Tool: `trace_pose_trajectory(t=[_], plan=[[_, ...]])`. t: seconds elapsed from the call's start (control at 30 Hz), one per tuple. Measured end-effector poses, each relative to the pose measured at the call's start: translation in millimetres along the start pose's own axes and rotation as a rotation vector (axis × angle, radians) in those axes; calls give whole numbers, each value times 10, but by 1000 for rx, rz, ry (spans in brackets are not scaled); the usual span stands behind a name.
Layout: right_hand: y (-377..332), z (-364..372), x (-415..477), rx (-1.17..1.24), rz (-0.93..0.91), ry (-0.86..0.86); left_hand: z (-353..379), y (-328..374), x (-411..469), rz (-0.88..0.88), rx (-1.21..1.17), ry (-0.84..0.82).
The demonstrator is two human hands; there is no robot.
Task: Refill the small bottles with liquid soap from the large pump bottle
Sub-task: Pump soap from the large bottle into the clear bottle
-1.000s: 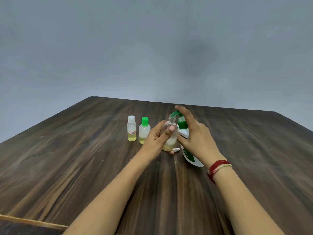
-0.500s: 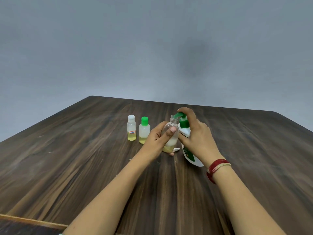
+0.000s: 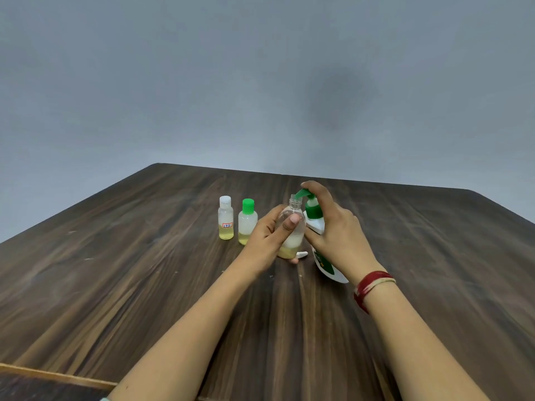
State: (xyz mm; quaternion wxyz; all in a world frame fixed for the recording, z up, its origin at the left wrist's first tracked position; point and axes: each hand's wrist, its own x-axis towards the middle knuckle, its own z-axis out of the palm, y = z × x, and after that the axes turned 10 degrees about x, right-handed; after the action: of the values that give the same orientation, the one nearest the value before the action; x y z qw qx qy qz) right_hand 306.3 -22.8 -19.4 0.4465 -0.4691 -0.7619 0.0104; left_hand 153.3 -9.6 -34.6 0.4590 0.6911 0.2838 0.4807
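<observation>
- Far left: white-capped bottle (image 3: 225, 218), upright, closed, yellow liquid low.
- Just right of it: green-capped bottle (image 3: 247, 224), same condition.
- Centre: left hand (image 3: 266, 241) wrapped round open small bottle (image 3: 296, 237), long axis vertical, mouth just under pump spout (image 3: 301, 194).
- Loose cap (image 3: 302, 254) on table (image 3: 144, 285) by its base.
- Right: pump bottle (image 3: 314, 212), just beside open small bottle; right hand (image 3: 338, 230) curled over pump head.
- Judgement: next press depends on spout staying over neck.

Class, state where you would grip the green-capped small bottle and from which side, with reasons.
Probably the green cap, from above: the green-capped bottle stands upright, with the white-capped bottle close on one side and the left hand on the other.
</observation>
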Motion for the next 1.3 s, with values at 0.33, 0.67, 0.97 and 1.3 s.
trace_pose_trajectory(t=[0.33, 0.67, 0.97, 1.3], plan=[[5, -7, -22, -13, -1, -10, -6, -30, 9, 18, -12, -10], [26, -11, -21, 1, 3, 11, -2, -57, 13, -1, 14, -27], [21, -12, -22, -51, 8, -5, 4, -28, 4, 3, 1, -20], [50, 1, -14, -22, 13, 15, 0, -15, -6, -16, 26, -35]])
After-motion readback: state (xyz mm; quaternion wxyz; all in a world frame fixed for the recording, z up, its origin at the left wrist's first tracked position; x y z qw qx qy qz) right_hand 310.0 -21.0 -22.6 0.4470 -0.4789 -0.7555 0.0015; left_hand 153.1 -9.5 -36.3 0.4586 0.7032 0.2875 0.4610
